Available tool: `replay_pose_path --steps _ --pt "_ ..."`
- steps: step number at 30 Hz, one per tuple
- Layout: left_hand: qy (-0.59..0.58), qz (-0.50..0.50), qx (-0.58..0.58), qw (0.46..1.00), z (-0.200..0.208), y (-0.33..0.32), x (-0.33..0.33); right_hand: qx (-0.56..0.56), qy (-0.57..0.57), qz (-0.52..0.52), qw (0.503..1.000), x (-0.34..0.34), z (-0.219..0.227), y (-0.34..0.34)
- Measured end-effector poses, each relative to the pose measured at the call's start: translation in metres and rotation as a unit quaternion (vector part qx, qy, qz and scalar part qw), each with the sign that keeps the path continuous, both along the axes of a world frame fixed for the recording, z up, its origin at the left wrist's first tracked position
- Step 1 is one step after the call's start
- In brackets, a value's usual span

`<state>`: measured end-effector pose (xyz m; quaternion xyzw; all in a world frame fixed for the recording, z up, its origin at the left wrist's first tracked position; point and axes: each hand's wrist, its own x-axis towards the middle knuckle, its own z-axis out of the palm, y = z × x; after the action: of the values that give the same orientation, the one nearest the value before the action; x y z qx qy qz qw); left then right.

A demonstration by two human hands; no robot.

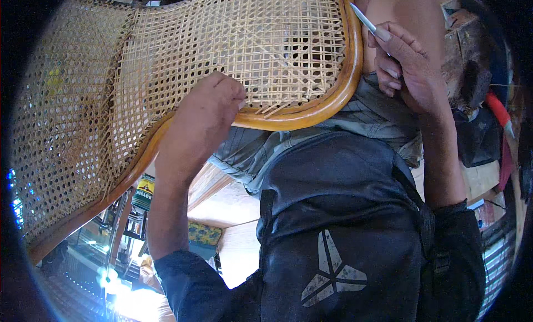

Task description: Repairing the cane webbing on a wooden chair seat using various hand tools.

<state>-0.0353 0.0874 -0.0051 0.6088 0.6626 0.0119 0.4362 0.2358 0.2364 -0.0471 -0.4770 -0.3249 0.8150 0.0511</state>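
A woven cane panel [233, 39] with open holes is set in a curved, glossy wooden frame [294, 121]. Several loose cane ends [275, 107] stick out along the panel's near edge. My left hand [214, 102] is closed at that edge, against the frame, its fingers bent down; whatever they pinch is hidden behind the knuckles. Off to the right of the frame, my right hand [402, 58] is closed around a slim, pointed metal tool [363, 18]. The tool's tip points up and left, just above the frame's right rail, and I cannot tell whether it touches.
The frame's near right corner rests over my lap [361, 108]. A green can [144, 192] stands below the frame at left. A red-handled object [498, 106] and a dark bag [480, 139] are at the far right. Bright light glares at lower left.
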Motion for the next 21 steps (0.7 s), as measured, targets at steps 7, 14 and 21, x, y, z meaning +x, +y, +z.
replay_pose_path --steps 7,14,21 --pt "0.057 0.077 -0.004 0.995 0.007 -0.013 0.015 0.003 0.004 -0.010 1.000 0.000 -0.002 -0.001" --pt "0.038 0.220 0.023 0.975 0.004 -0.033 0.026 -0.021 0.039 -0.033 0.998 -0.001 -0.003 -0.001" --pt "0.062 0.217 0.077 0.971 0.002 -0.042 0.029 -0.023 0.026 -0.033 0.999 -0.002 -0.003 -0.001"
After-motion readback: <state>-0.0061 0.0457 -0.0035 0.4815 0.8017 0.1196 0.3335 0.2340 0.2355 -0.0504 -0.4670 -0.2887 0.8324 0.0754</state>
